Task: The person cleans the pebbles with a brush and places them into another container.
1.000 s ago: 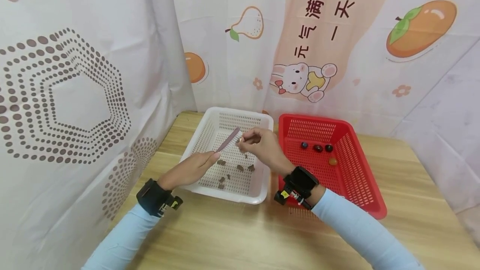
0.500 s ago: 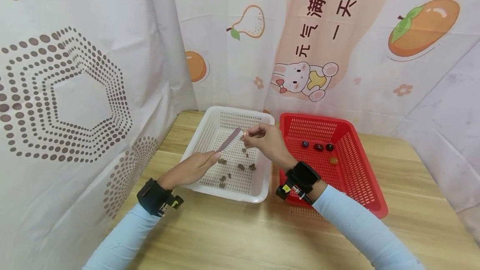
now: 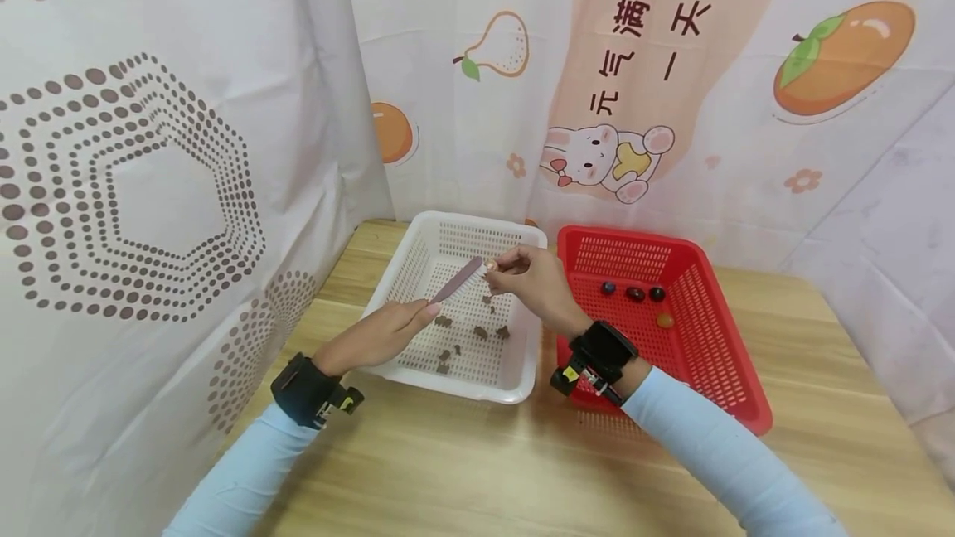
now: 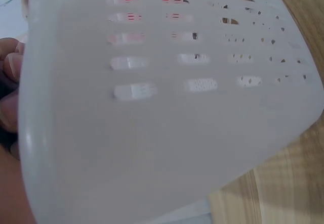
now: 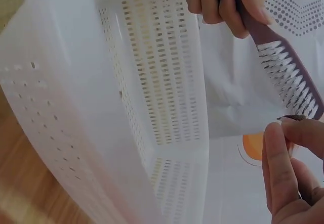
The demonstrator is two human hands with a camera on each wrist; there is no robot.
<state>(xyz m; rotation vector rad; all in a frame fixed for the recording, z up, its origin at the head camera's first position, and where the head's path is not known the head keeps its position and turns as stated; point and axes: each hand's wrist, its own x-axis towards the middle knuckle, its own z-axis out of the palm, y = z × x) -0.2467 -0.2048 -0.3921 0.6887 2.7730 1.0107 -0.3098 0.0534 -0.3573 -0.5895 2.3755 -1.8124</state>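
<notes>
Over the white basket [image 3: 522, 371], my left hand [image 3: 373, 336] grips the handle of a purple-brown brush [image 3: 458, 278]. White bristles [image 5: 286, 75] face my right hand [image 3: 535, 284]. Thumb and fingers of the right hand pinch a small object [image 3: 491, 267], pale with dark brown bits on it; the fingertips hide most of it, and I cannot tell its kind. In the right wrist view its dark edge lies right at the bristles' tip end. Several brown clumps [image 3: 481, 332] lie on the basket floor. The basket wall [image 4: 126, 143] fills most of the left wrist view.
A red basket [image 3: 719, 321] stands to the right of the white one. Inside it are several smooth, rounded stones: dark ones [image 3: 635, 294] and an orange one [image 3: 665, 320]. Both baskets sit on a wooden table [image 3: 462, 471], with printed curtains [image 3: 440, 15] behind and at the left.
My right hand has shifted slightly right and up with the small object. The brush has turned a little, so fewer bristles show in the head view.
</notes>
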